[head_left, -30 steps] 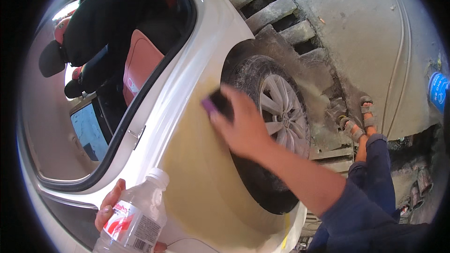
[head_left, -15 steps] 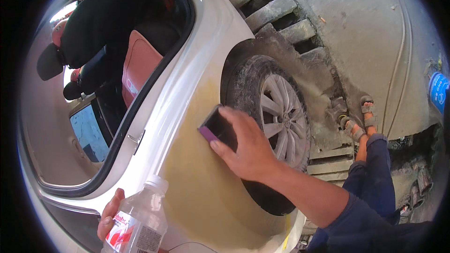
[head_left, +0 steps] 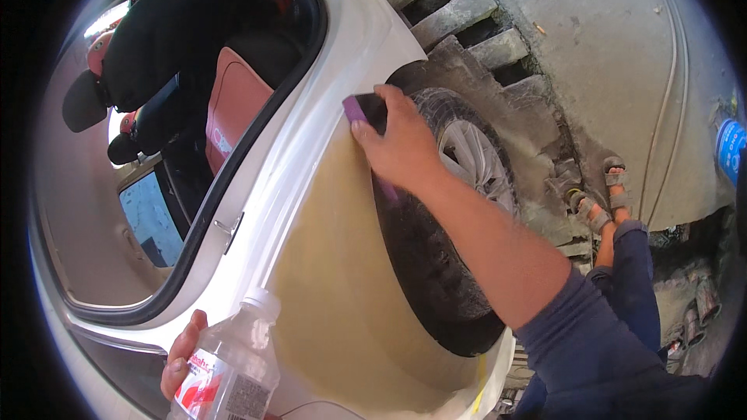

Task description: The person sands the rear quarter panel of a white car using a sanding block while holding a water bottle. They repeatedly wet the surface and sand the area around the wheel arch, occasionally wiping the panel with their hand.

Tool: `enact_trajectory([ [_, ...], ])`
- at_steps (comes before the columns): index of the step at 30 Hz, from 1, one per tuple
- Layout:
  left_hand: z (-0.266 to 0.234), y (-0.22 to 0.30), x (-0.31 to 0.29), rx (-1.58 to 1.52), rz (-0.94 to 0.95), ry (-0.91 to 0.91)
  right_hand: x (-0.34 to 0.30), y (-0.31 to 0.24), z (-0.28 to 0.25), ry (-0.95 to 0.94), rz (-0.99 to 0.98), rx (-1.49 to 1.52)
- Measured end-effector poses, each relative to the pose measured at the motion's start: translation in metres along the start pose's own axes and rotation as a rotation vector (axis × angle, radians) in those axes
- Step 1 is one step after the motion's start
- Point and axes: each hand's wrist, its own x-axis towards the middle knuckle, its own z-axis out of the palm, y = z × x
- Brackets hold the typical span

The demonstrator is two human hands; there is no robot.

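Tan patch (head_left: 323, 264) on a white car (head_left: 268, 218), block (head_left: 373, 107) up at its top end

Right hand (head_left: 401, 144) has the block pinched between thumb and fingers, upper middle of the frame, about where tan meets white beside the tyre (head_left: 447, 272). From where I'm standing it looks like the rubbing-down step; I'd say the next stroke calls for keeping that block flat round the curve. Left hand (head_left: 184, 351) is wrapped round a clear bottle (head_left: 233, 365) at lower left, cap (head_left: 262, 303) on. Versus half a second ago, the block's gone up from mid-patch and the forearm (head_left: 498, 257) hides more rim (head_left: 471, 152). Bottle's barely shifted.
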Motion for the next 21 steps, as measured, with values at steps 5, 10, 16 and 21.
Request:
enact_trajectory([
  [5,-0.017,0.002,-0.005,0.109,-0.014,-0.057,-0.066,-0.019,0.005,-0.105,-0.103,0.072],
  [10,0.002,0.005,0.0,0.088,0.028,-0.015,-0.005,0.001,0.007,0.005,-0.006,0.031],
  [16,-0.001,0.008,-0.005,0.147,0.039,0.015,-0.074,-0.019,-0.001,-0.142,-0.119,0.095],
  [21,0.011,0.007,0.001,0.146,0.038,0.072,0.0,0.008,0.005,-0.015,-0.049,0.043],
])
